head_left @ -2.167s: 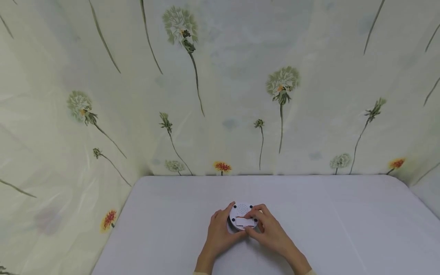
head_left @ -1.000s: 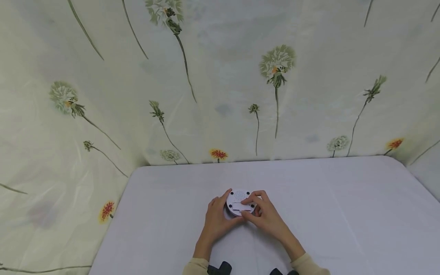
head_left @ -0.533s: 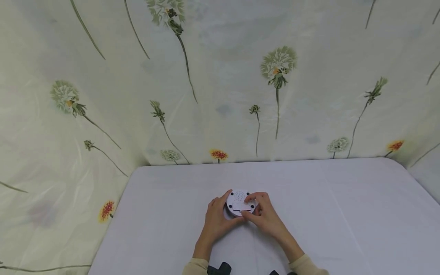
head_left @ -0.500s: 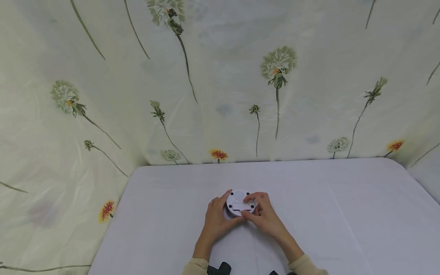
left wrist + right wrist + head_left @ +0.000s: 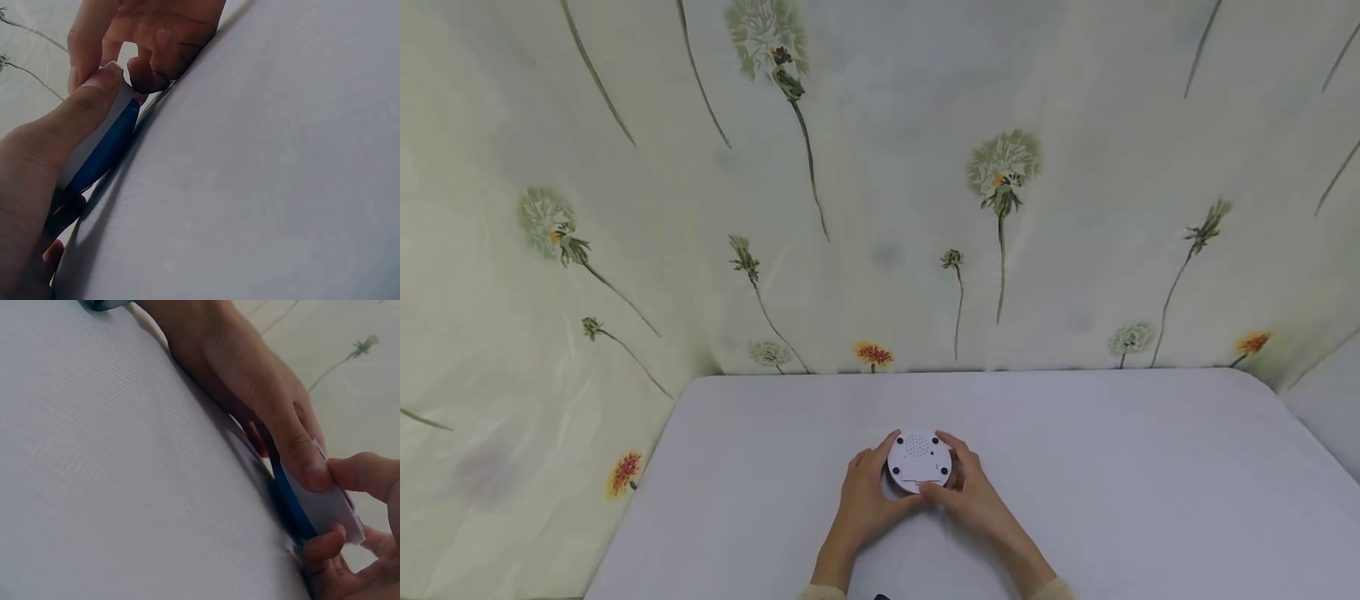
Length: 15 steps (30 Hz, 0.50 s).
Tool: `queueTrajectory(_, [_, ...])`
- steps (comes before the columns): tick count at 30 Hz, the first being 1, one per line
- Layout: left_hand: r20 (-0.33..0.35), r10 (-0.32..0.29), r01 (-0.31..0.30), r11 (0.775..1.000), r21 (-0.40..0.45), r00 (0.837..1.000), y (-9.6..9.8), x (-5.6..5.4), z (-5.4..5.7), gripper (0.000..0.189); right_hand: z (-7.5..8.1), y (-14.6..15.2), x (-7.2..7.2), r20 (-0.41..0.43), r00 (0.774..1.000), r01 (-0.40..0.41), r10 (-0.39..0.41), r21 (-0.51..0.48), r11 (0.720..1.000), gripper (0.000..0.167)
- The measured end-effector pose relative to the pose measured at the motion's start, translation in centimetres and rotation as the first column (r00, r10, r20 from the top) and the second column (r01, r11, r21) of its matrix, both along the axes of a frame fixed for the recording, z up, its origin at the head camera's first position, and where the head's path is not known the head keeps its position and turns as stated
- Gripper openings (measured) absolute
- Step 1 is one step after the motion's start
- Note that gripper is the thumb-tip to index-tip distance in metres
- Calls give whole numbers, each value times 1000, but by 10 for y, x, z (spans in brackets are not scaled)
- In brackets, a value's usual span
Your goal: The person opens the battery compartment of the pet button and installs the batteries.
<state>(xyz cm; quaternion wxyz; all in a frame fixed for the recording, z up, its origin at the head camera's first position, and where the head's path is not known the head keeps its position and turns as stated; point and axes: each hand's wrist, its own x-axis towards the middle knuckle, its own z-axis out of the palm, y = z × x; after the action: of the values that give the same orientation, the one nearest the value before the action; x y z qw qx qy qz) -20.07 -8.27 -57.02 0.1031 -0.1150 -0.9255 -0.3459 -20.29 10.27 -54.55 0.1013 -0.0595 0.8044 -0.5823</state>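
A round white device [image 5: 919, 462] lies bottom up near the table's middle, with a cluster of small holes, black feet and a thin battery cover seam along its near side. In the left wrist view its lower body [image 5: 112, 144] is blue. My left hand [image 5: 863, 502] grips the left rim, fingers on the far side and thumb at the near edge. My right hand [image 5: 976, 497] grips the right side, index finger at the far rim and thumb on the near edge by the seam. The right wrist view shows a small white piece [image 5: 357, 530] jutting beside the fingertips.
A white cloth covers the table [image 5: 1075, 467]. Behind and at the left hangs a flower-printed curtain [image 5: 910, 192], meeting the table's far edge. A dark object [image 5: 882, 597] barely shows at the bottom of the head view.
My right index finger has moved off the battery cover to the device's far right rim. The cover's outlined rectangle now shows mainly as a near-side seam. The head view has tilted slightly.
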Motion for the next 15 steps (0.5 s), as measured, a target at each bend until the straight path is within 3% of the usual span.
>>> queueTrajectory(6, [0, 7, -7, 1000, -3, 1000, -1, 10, -4, 99, -8, 4, 9, 53, 997, -58, 60, -47, 997, 77])
queueTrajectory(12, [-25, 15, -14, 999, 30, 1000, 7, 6, -1, 100, -7, 15, 1, 41, 995, -94, 96, -34, 995, 72])
queueTrajectory(15, [41, 26, -28, 999, 33, 999, 8, 7, -2, 101, -9, 17, 3, 45, 993, -105, 108, -56, 993, 73])
